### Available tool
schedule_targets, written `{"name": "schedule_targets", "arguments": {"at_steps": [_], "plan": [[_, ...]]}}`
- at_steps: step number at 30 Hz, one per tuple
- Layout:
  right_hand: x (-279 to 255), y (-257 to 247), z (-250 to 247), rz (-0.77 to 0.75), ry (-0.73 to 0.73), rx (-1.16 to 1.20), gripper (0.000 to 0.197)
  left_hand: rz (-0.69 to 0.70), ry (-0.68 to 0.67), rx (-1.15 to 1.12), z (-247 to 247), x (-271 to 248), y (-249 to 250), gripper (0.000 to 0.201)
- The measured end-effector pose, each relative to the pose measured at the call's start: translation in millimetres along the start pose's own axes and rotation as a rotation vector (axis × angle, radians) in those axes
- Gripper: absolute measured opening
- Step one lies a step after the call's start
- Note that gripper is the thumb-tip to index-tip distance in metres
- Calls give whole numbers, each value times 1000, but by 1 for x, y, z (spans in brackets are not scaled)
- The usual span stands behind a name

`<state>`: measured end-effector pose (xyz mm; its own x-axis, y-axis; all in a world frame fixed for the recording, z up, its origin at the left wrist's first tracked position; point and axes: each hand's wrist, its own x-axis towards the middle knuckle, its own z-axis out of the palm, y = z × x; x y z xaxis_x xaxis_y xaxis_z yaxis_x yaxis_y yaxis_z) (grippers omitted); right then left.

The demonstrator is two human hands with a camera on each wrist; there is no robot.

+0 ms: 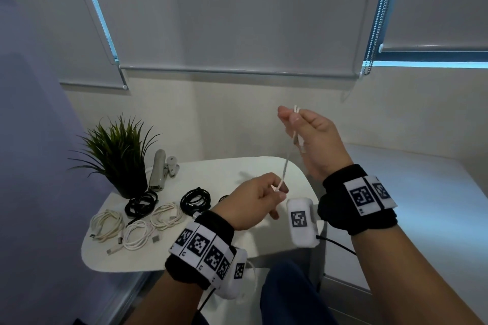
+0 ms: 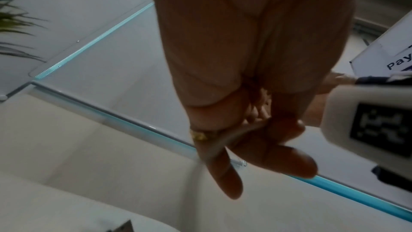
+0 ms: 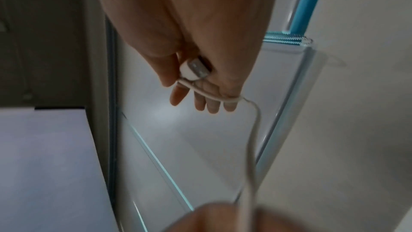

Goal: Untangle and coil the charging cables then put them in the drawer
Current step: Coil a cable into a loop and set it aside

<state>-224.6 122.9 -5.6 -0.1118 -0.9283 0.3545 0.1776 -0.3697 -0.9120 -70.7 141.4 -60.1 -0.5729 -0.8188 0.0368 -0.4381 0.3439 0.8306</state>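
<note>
Nearest the head camera, the left hand point(image 1: 253, 199) sits low at about 6 o'clock, its grip pinched on the lower stretch of a white cable point(image 1: 286, 163); in the left wrist view that cable point(image 2: 219, 140) runs across curled fingers point(image 2: 225, 179), one wearing a ring point(image 2: 199, 135); the right hand point(image 1: 313, 140) is raised toward 1 o'clock, its grip a thumb-and-finger pinch on the folded upper end of the same cable, which pokes out above the fingertips; the right wrist view shows the cable's plug point(image 3: 195, 70) lying against the palm and the cord point(image 3: 254, 130) hanging down from the fingers point(image 3: 211, 101); between the two hands the cable hangs taut above the white bench point(image 1: 237, 166); on the bench, toward 9 o'clock, lie coiled white cables point(image 1: 132, 227) and, behind them, coiled black cables point(image 1: 169, 202), all near one another; further out, at 10 o'clock, stands a potted plant point(image 1: 118, 150) with a metal stapler point(image 1: 158, 171) just beside it; whether a drawer shows I cannot tell.
</note>
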Motion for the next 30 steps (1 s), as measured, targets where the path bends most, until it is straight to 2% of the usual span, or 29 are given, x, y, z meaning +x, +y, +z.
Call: {"name": "schedule_targets", "arguments": {"at_steps": [3,6,12,15,18,21,25,30], "plan": [[2,4,-4,-66,9,-238,18,5,9,37,-9,-3,0,11],[1,10,-5,-74,-58,-461,18,84,175,-11,-24,-3,4,14],[-12,7,6,119,-219,-474,28,212,565,-89,-45,5,11,17],[-17,3,12,165,-299,-499,35,209,663,-131,-50,9,10,15],[-18,1,15,191,-317,-450,37,176,687,-210,-47,12,4,13],[-17,1,15,175,-311,-350,40,107,677,-244,-39,13,-3,21],[-15,-1,17,132,-207,-162,41,21,564,-154,-28,16,-9,29],[-11,-8,20,178,-80,177,38,-8,385,-33,-18,12,-8,33]]}}
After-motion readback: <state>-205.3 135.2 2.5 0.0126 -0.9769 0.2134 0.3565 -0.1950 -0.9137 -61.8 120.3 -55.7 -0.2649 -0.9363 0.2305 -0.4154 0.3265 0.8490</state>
